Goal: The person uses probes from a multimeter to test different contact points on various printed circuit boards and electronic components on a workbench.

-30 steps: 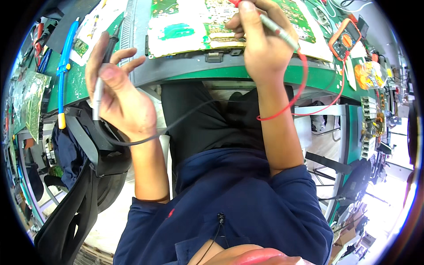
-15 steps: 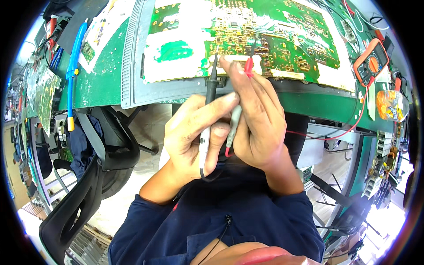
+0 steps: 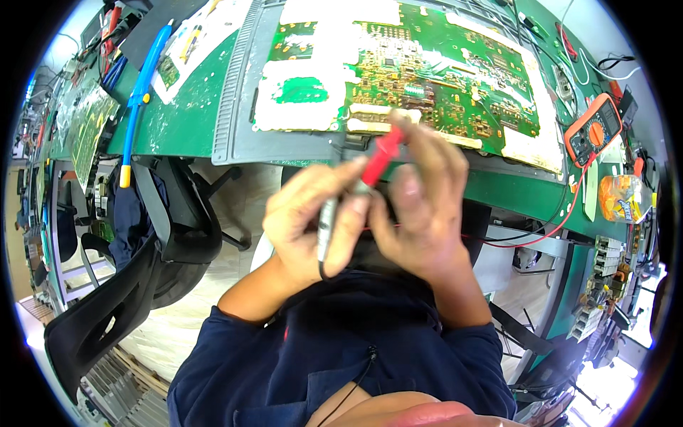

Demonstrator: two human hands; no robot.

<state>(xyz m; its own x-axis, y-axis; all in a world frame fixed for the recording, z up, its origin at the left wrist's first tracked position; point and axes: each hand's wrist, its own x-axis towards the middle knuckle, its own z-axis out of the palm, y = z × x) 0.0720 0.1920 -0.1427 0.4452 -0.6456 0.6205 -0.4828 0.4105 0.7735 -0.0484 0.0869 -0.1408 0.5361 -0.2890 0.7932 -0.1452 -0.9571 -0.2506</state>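
My left hand [image 3: 306, 213] is closed around a grey-barrelled test probe [image 3: 327, 226] with a black lead at its lower end. A red test probe [image 3: 383, 158] slants up to the right from between the thumb and fingers of that same hand. Close against its upper end is my right hand [image 3: 427, 192], blurred, with thumb and fingers apart and partly bent. The red probe's tip is hidden near the right index finger. Beyond both hands lies a large green circuit board [image 3: 441, 78] with whitish borders, on a grey mat [image 3: 235, 121].
An orange multimeter [image 3: 595, 132] stands at the right, with red and black leads [image 3: 551, 226] hanging past the table edge. Near it is a clear plastic container [image 3: 620, 198] with orange contents. A blue tube-like tool [image 3: 144, 92] and a black chair [image 3: 142, 263] are at the left.
The red probe has swung up between my hands into the left fingers' grip. My right hand has loosened and its fingers have spread. The view has shifted slightly, moving the board rightward.
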